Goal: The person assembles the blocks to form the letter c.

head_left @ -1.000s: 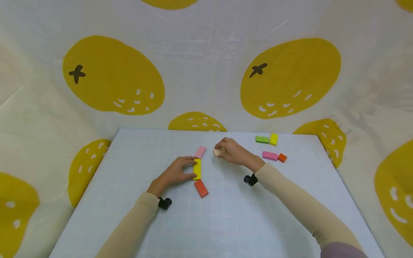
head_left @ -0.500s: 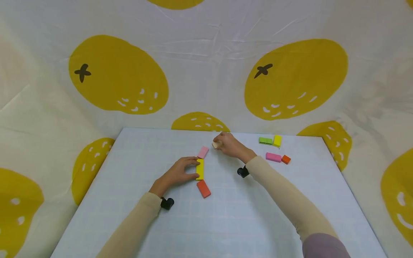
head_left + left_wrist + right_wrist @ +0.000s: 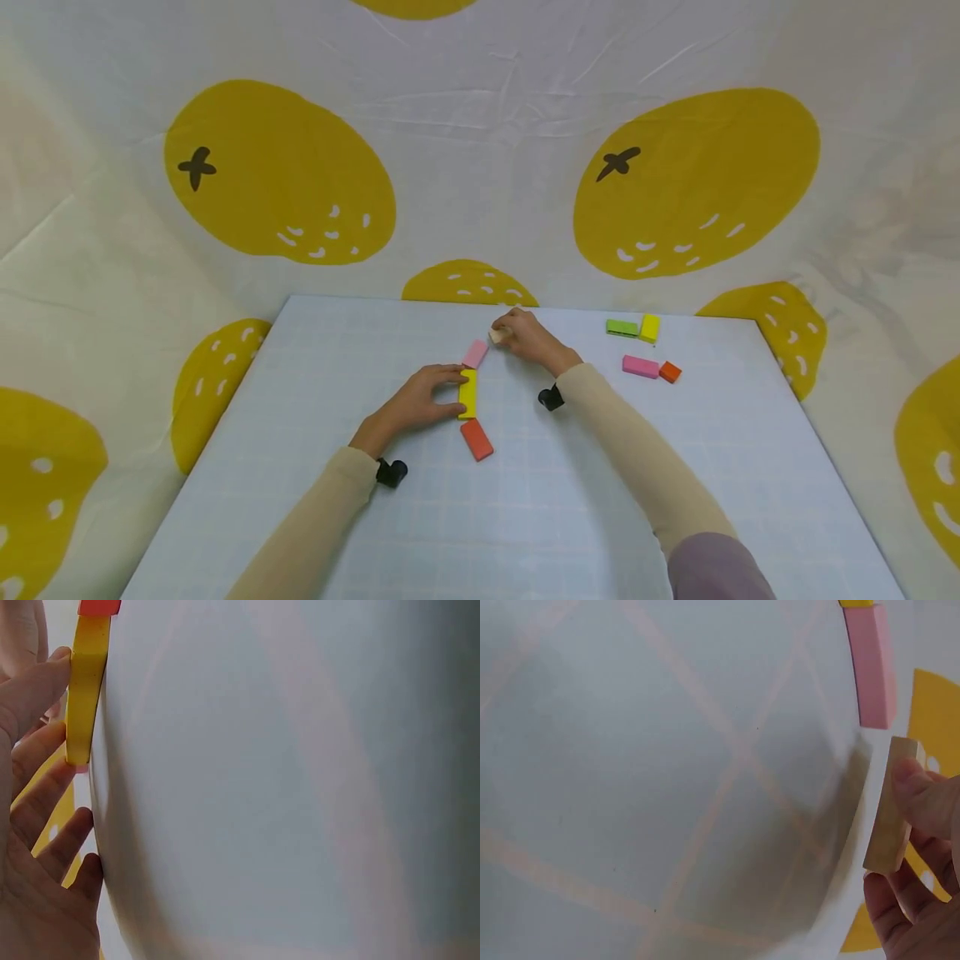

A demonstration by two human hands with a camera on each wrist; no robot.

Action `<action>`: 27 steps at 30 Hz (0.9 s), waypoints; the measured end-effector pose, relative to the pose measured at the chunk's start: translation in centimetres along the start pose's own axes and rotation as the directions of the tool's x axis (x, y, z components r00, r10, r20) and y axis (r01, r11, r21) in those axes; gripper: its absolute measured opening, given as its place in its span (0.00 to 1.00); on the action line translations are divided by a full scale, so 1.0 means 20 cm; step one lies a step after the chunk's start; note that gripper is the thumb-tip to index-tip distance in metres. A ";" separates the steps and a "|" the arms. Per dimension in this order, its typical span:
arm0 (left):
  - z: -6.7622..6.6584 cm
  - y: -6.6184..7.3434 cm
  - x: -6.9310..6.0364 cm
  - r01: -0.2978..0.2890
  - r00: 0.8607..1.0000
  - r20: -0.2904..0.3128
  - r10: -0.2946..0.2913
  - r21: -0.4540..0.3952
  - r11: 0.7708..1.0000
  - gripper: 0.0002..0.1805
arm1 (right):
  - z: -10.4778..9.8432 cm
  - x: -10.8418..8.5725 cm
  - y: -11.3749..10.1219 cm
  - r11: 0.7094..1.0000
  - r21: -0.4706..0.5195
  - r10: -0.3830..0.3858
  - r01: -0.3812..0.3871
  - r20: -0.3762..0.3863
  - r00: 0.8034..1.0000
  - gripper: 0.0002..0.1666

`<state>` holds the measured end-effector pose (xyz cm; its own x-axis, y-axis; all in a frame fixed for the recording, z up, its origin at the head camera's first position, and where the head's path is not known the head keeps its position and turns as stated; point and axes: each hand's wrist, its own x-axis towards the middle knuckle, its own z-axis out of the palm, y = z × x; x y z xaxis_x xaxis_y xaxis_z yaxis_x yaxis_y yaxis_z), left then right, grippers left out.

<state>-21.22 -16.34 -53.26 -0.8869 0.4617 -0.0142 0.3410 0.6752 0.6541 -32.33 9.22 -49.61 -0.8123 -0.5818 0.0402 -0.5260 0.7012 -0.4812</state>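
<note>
And here's the pale table (image 3: 480,533), bluish-white and crossed by faint pinkish grid lines, its far edge running up to a pale sheet (image 3: 480,167) that rises behind and spreads around both sides. Big yellow fruit prints (image 3: 285,175) fill that sheet, white flecks on their skins, dark cross marks on the two largest, and creases catch the light between them.

Out at the middle, the left hand (image 3: 416,402) is spread wide, thumb and fingertips touching the left side of the yellow block (image 3: 468,394). Just beyond its far end, angled right, sits the pale pink block (image 3: 475,354); at its near end, angled the other way, the red block (image 3: 477,439).

Now the right hand (image 3: 531,337), near the far edge: narrow grip, a plain wooden block (image 3: 886,821) pinched between thumb and fingers, near the pale pink block but apart from it. A soft shadow lies across the surface beside it.

Over at far right, four more: the green block (image 3: 622,328) beside a second yellow block (image 3: 649,327), and nearer, the bright pink block (image 3: 641,367) beside the small orange block (image 3: 670,372). Beige sleeves (image 3: 303,525) reach in from the near side, a black wrist camera (image 3: 392,473) at the left cuff.
</note>
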 end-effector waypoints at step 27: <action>0.01 0.01 0.00 0.005 1.000 -0.002 -0.005 0.019 1.000 0.30 | 0.08 0.07 0.09 0.981 0.135 0.131 -0.141 0.081 0.988 0.19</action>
<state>-21.13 -16.17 -53.29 -0.8893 0.4570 -0.0158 0.3423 0.6882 0.6397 -34.06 8.93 -51.91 -0.8513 -0.5162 -0.0943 -0.3673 0.7145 -0.5955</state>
